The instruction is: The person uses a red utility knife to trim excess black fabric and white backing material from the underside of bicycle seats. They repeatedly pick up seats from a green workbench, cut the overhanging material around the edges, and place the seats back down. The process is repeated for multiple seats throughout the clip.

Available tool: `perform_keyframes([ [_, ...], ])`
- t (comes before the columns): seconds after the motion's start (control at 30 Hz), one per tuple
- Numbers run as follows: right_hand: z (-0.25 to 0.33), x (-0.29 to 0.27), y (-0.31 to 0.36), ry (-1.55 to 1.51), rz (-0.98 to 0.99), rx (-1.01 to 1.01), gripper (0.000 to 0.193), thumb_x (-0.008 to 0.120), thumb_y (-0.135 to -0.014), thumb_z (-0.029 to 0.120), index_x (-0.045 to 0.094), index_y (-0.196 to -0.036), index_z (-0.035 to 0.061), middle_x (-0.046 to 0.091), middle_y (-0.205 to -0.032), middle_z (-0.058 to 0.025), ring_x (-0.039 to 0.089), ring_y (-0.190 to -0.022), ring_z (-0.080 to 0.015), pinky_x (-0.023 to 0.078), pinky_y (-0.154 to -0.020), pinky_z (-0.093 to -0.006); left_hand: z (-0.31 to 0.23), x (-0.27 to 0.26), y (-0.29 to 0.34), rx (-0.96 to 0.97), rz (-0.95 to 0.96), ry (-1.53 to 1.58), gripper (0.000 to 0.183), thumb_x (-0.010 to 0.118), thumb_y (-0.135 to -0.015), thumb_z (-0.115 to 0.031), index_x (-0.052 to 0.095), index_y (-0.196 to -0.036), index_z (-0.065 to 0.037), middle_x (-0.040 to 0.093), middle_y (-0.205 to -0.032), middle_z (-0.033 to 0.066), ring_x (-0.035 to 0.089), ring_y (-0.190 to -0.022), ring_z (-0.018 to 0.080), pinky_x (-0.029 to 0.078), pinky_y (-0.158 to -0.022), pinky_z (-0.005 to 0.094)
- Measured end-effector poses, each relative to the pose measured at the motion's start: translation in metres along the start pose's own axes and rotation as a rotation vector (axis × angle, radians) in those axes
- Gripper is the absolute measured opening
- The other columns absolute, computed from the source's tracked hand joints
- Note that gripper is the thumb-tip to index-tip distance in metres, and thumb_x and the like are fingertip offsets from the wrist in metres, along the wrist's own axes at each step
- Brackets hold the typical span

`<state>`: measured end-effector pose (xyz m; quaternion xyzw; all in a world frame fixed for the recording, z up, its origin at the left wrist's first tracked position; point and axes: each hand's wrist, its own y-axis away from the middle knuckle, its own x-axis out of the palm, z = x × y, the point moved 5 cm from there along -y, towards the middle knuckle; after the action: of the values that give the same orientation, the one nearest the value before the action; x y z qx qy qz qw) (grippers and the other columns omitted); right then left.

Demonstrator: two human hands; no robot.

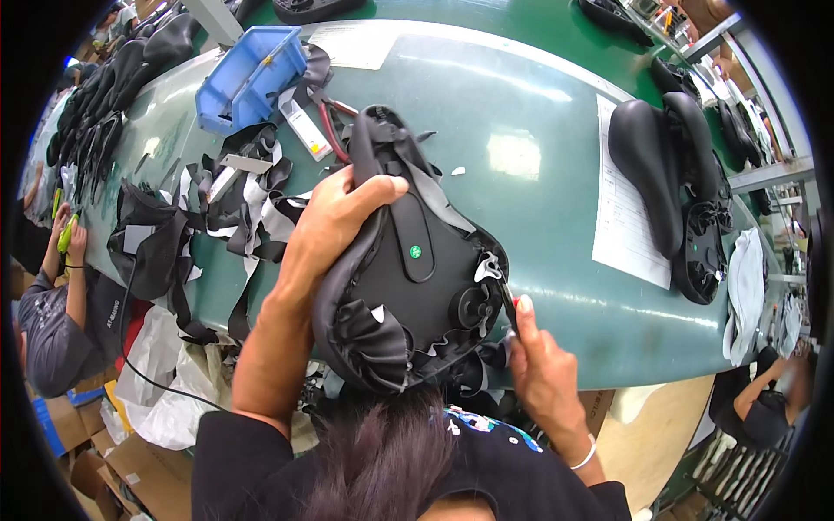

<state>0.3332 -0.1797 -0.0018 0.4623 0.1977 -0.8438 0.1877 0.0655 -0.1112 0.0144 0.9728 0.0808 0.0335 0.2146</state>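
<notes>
Green flooring (495, 10) ran beyond the far edge of a long green counter (556, 217), whose glossy top showed bright reflections. At the left side sat 1 co-worker in a grey shirt (65, 326), both hands raised near the counter's edge; another person in dark clothing (760, 408) was at the far right. Black saddles (643, 165) lay at the right of the counter, partly over a printed sheet (618, 230). A black saddle (434, 300) was held underside up over the near part of the counter, its narrow end pointing away from the wearer and its dark cover gathered in folds at the wide end. At the upper left stood a blue bin (256, 56), with black and white strips (256, 208) heaped below it. The left hand (330, 226) gripped the saddle's left rim, thumb over the edge, fingers hidden behind. The right hand (543, 369) was closed around a slim tool (510, 306), its tip against the right rim. 1 round green sticker (415, 252) marked the underside.
</notes>
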Motion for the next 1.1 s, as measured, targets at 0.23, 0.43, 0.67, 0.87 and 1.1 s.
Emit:
perform_keyframes([
  [0.23, 0.003, -0.01, 0.015, -0.409, -0.044, 0.165, 0.055, 0.062, -0.086, 0.001, 0.041, -0.137, 0.0029, 0.063, -0.114, -0.0227, 0.066, -0.1, -0.0338, 0.053, -0.083, -0.0346, 0.025, -0.014, 0.048, 0.041, -0.213, 0.261, 0.034, 0.064, -0.082, -0.026, 0.055, -0.099, 0.001, 0.054, -0.082, 0.0015, 0.05, -0.069, 0.008, 0.044, -0.063, 0.0233],
  [0.43, 0.037, -0.002, -0.092, -0.273, -0.229, -0.142, 0.067, 0.068, -0.079, 0.003, 0.036, -0.137, 0.0004, 0.056, -0.126, -0.022, 0.061, -0.108, -0.0367, 0.05, -0.089, -0.0387, 0.031, -0.023, 0.071, 0.159, -0.33, 0.21, 0.035, 0.066, -0.082, -0.023, 0.054, -0.104, 0.002, 0.054, -0.089, 0.0028, 0.049, -0.078, 0.0095, 0.043, -0.071, 0.0251],
  [0.67, -0.038, 0.001, -0.097, -1.245, -0.371, 0.382, 0.054, 0.067, -0.078, 0.004, 0.046, -0.127, 0.0039, 0.055, -0.08, -0.0037, 0.054, -0.061, -0.0069, 0.044, -0.048, -0.0208, 0.034, -0.053, 0.085, 0.565, -0.846, -0.795, 0.058, 0.076, -0.074, -0.018, 0.045, -0.12, -0.002, 0.048, -0.114, 0.0144, 0.047, -0.101, 0.0247, 0.039, -0.09, 0.0377],
  [0.87, 0.053, -0.022, -0.1, -0.767, 0.006, 0.023, 0.054, 0.07, -0.081, 0.008, 0.046, -0.128, -0.0004, 0.065, -0.093, -0.0103, 0.059, -0.07, -0.0129, 0.049, -0.062, -0.0233, -0.005, 0.04, 0.031, 0.931, -0.055, -1.101, 0.021, 0.068, -0.072, -0.024, 0.059, -0.08, -0.006, 0.055, -0.079, 0.0063, 0.048, -0.082, 0.0249, 0.034, -0.077, 0.0379],
  [1.1, -0.002, -0.032, -0.08, 0.093, 0.145, -0.333, 0.055, 0.066, -0.08, 0.003, 0.055, -0.131, 0.0192, 0.057, -0.069, -0.0036, 0.052, -0.051, -0.0154, 0.042, -0.046, -0.0306, -0.005, 0.044, 0.014, 0.802, 0.152, -0.862, 0.023, 0.058, -0.074, -0.019, 0.059, -0.058, -0.003, 0.06, -0.066, 0.0052, 0.05, -0.077, 0.0226, 0.031, -0.075, 0.0381],
])
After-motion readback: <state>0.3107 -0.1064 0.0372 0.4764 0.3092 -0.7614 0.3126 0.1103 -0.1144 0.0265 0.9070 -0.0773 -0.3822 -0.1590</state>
